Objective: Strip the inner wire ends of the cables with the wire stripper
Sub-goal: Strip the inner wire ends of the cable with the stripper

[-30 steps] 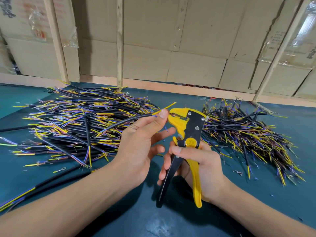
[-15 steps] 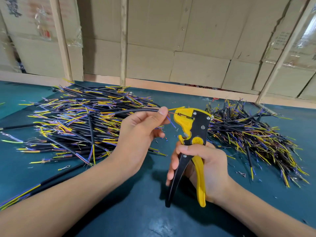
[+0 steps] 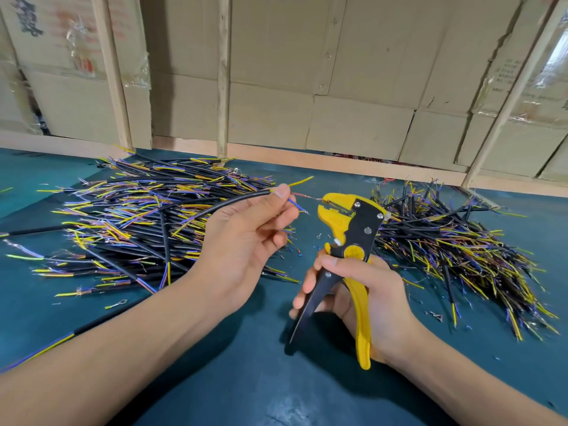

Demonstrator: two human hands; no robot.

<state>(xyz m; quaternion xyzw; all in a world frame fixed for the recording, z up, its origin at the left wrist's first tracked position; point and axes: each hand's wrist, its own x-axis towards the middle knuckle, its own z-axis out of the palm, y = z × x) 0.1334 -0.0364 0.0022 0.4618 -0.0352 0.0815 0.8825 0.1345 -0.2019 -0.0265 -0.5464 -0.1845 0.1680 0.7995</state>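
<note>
Surface: dark teal surface [image 3: 215, 395], strewn with insulation scraps just beyond both hands.
Backdrop: flattened cardboard boxes [image 3: 353, 87] behind pale wooden battens [image 3: 223, 75], well beyond the hands.
Left pile: black cables [image 3: 129, 229] with yellow and blue inner wires, heaped beyond and left of the left hand.
Right pile: shorter cable pieces [image 3: 455, 250], spread to the right of the right hand.
Held cable: black cable [image 3: 215, 206] arching in from the left, its yellow wire [image 3: 299, 181], blue wire [image 3: 296, 206] and a reddish wire fanned out past the fingertips; reddish wire reaching toward the stripper's head, contact unclear.
Wire stripper: yellow and black wire stripper [image 3: 347, 238], upright, jaws parted, handles spread.
Left hand: left hand [image 3: 246, 241] pinching the cable's end between thumb and forefinger, other fingers loosely curled.
Right hand: right hand [image 3: 365, 296] wrapped around both handles, thumb across the front.
</note>
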